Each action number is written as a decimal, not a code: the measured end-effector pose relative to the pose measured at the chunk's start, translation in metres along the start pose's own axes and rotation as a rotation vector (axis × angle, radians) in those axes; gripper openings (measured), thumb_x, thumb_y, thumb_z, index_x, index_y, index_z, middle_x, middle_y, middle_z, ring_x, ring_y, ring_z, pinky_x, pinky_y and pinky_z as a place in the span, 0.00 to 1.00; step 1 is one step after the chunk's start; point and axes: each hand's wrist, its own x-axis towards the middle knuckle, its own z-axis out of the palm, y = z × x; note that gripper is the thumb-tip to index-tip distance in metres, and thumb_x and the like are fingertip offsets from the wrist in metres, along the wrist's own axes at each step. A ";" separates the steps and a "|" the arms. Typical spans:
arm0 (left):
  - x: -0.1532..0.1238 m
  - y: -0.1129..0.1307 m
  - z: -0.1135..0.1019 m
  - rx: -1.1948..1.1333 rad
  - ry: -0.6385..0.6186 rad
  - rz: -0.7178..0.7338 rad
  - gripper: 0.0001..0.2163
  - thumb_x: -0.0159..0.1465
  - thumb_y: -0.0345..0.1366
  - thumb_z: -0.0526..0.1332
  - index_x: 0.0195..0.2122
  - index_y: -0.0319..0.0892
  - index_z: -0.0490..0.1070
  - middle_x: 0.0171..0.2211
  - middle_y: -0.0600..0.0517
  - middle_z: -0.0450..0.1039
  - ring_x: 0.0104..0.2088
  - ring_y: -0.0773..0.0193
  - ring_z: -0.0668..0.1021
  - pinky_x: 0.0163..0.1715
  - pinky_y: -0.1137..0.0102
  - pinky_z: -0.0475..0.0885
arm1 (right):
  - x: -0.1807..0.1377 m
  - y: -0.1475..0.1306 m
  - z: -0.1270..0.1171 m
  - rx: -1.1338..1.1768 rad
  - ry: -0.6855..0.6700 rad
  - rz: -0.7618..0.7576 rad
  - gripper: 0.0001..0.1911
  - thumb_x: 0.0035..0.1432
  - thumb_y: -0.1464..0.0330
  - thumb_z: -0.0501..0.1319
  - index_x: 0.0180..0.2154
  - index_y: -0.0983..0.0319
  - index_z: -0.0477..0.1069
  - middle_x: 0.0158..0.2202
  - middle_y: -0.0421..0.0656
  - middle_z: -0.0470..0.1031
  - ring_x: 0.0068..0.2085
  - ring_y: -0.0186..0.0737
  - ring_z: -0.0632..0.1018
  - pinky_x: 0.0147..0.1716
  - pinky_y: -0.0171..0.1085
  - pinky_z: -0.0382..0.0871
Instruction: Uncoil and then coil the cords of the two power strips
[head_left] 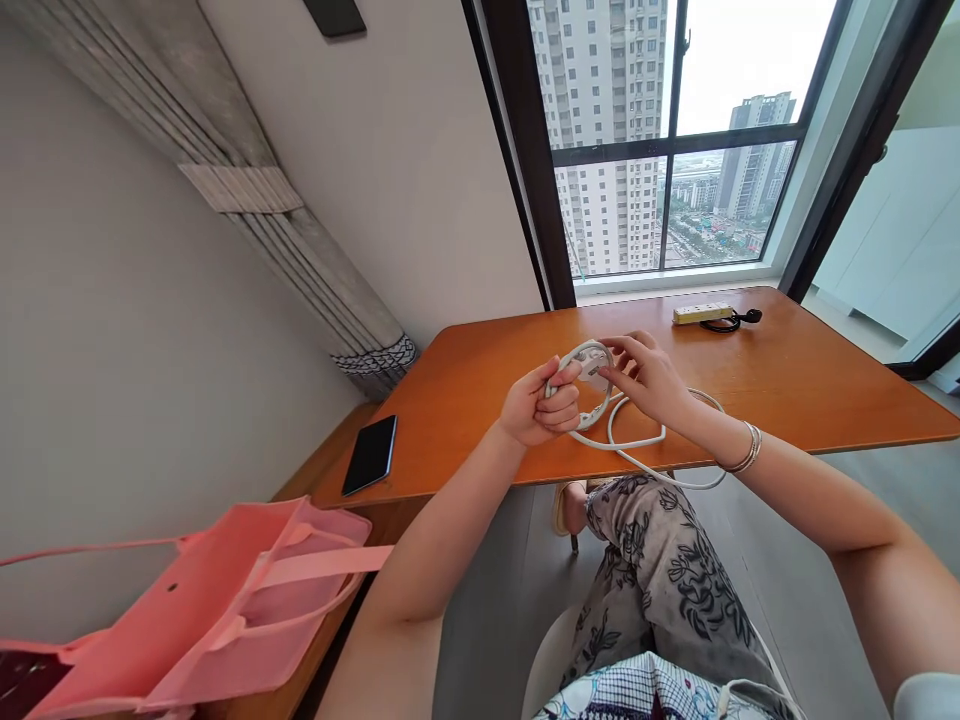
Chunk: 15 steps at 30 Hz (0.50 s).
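Note:
My left hand (541, 405) is closed around a coiled white cable (637, 440) above the orange table (825, 390). My right hand (649, 378) pinches the white plug end (594, 366) of the same cable, right beside the left hand. Loose loops of the cable lie on the table under my right wrist and hang over its near edge. A silver bangle sits on my right wrist.
A black phone (370, 453) lies at the table's near left corner. A yellow power strip (702, 313) with a black cord rests at the far edge by the window. A pink tote bag (225, 600) sits on a bench at lower left. My patterned trouser leg shows below.

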 end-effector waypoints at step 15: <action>0.001 -0.002 -0.011 0.124 -0.152 -0.191 0.23 0.74 0.48 0.39 0.26 0.44 0.59 0.09 0.64 0.42 0.07 0.75 0.41 0.09 0.78 0.49 | 0.005 0.006 0.004 0.037 -0.045 -0.278 0.14 0.67 0.59 0.60 0.46 0.54 0.81 0.41 0.47 0.76 0.43 0.42 0.76 0.46 0.44 0.72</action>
